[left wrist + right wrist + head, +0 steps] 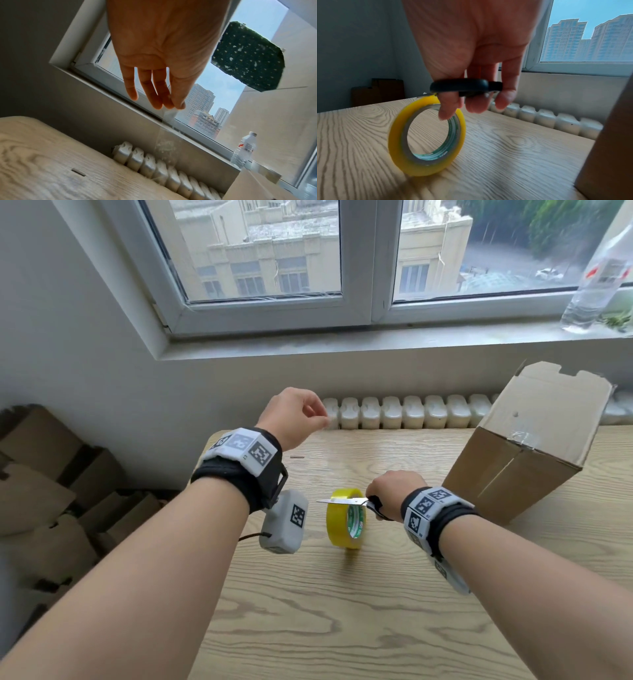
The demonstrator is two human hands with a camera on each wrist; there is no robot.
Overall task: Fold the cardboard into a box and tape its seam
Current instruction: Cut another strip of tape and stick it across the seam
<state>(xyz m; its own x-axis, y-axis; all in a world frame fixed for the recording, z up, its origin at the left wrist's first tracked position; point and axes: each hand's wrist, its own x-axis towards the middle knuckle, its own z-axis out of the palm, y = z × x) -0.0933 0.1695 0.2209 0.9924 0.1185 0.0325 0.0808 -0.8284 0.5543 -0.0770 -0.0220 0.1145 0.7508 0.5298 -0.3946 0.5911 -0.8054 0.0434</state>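
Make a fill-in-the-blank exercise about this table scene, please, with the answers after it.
1. The right hand holds black-handled ____.
2. The yellow tape roll stands on its ____ on the light wooden table.
3. The left hand pinches a clear strip of ____.
4. The brown cardboard box stands to the ____ of the roll.

Answers: scissors; edge; tape; right

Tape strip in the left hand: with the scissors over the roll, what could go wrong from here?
1. The clear strip hangs loose from the left hand's pinch; it may fold and stick to itself.
2. The tape roll stands on edge, unheld; a nudge from the scissors in the right hand could roll it.
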